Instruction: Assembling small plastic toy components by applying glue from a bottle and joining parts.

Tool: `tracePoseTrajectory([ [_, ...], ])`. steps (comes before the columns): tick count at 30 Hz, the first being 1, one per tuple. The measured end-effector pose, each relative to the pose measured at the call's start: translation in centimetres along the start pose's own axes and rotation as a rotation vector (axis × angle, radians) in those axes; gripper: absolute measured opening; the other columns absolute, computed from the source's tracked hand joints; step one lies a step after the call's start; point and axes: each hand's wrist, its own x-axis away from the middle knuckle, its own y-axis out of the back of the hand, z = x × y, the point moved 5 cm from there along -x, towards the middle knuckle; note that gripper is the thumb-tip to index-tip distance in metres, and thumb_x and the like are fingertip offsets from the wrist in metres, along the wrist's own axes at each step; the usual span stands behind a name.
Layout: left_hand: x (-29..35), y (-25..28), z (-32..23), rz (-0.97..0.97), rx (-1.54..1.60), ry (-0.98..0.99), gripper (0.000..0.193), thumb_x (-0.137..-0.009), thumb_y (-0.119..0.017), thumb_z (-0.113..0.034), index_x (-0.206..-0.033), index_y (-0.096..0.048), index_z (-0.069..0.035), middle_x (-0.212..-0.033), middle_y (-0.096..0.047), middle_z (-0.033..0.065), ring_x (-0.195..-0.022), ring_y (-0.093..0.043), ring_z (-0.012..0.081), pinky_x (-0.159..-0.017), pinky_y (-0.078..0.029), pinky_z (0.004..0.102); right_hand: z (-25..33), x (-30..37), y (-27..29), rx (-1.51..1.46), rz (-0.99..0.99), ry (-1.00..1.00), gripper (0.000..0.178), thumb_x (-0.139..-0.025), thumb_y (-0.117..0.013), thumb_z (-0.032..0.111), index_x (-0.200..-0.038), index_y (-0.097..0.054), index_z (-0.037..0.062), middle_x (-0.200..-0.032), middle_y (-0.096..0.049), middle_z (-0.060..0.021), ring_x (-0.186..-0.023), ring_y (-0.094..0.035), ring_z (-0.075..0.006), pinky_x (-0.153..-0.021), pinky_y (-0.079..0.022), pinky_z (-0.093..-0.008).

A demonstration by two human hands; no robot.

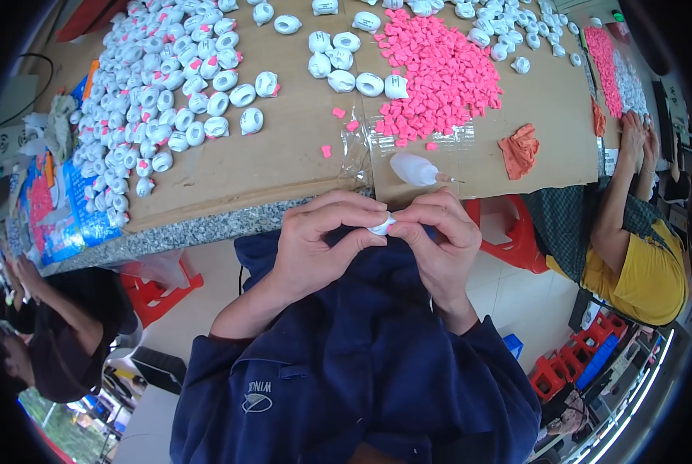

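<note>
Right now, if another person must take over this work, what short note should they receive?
Left hand: pinches a small white piece with the fingertips, above the lap.
Right hand: pinches the same piece from the other side.
On the cardboard table cover: pink pieces in a pile, a small squeeze bottle lying at the near edge, an orange cloth.
Done: many white pieces spread at far left, some showing pink.
Left: the pink pile is large.

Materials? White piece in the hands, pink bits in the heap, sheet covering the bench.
White piece: likely moulded plastic, smooth with a slight sheen. Pink bits: probably plastic or rubber, matte, uniform colour, too small to tell. Sheet: looks like brown cardboard, dull, with a seam.
</note>
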Motion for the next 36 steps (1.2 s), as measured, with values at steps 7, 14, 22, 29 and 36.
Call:
tracePoseTrajectory([
  [7, -0.1, 0.6, -0.8, -0.018, -0.125, 0.02, 0.017, -0.073, -0.067, 0.004, -0.089, -0.066, 0.0, -0.096, -0.063, 0.0135, -0.086, -0.062, 0.0184, -0.073, -0.051, 0.0265, -0.3, 0.6, -0.5, -0.052, -0.004, 0.007, 0.017, -0.067, -0.071, -0.005, -0.082, -0.065, -0.0001, -0.079, -0.057, -0.0047, -0.071, -0.052, -0.0111, -0.061, -0.04, -0.0214],
  [14, -3.3, 5.9, -2.0, -0.384, -0.655, -0.043, 0.019, -0.071, -0.067, 0.002, -0.09, -0.065, 0.0, -0.097, -0.063, 0.0101, -0.088, -0.056, 0.022, -0.077, -0.046, 0.0314, -1.6, 1.1, 1.2, -0.01, -0.138, -0.053, 0.021, -0.066, -0.072, -0.006, -0.083, -0.06, -0.0011, -0.087, -0.053, -0.0034, -0.073, -0.049, -0.0082, -0.062, -0.039, -0.0192],
  [22, -9.1, 5.6, -2.9, -0.376, -1.206, -0.265, 0.024, -0.072, -0.067, -0.008, -0.096, -0.063, -0.005, -0.09, -0.063, 0.0071, -0.091, -0.051, 0.024, -0.078, -0.036, 0.0345, -0.5, -1.6, 1.3, 0.242, -0.192, 0.087, 0.039, -0.064, -0.077, 0.004, -0.098, -0.057, 0.0008, -0.1, -0.052, -0.0047, -0.084, -0.049, -0.0127, -0.071, -0.039, -0.023],
  [29, -9.6, 5.9, -2.7, -0.258, -1.095, -0.22, 0.022, -0.072, -0.066, -0.007, -0.093, -0.062, -0.007, -0.086, -0.062, 0.0068, -0.087, -0.054, 0.0231, -0.077, -0.036, 0.0341, -0.7, -1.6, 0.6, 0.063, -0.144, 0.225, 0.042, -0.074, -0.064, -0.001, -0.112, -0.047, -0.0012, -0.109, -0.056, -0.0162, -0.098, -0.054, -0.0206, -0.082, -0.043, -0.0302],
  [36, -4.4, 5.0, -2.3, -0.259, -0.151, 0.06, 0.028, -0.076, -0.062, 0.006, -0.103, -0.058, -0.001, -0.094, -0.059, 0.0063, -0.08, -0.055, 0.01, -0.068, -0.046, 0.0241, -0.9, 0.0, 1.4, -0.333, -0.109, 0.032, 0.045, -0.081, -0.062, 0.014, -0.117, -0.041, -0.0029, -0.098, -0.057, -0.0167, -0.093, -0.056, -0.0201, -0.079, -0.044, -0.0271],
])
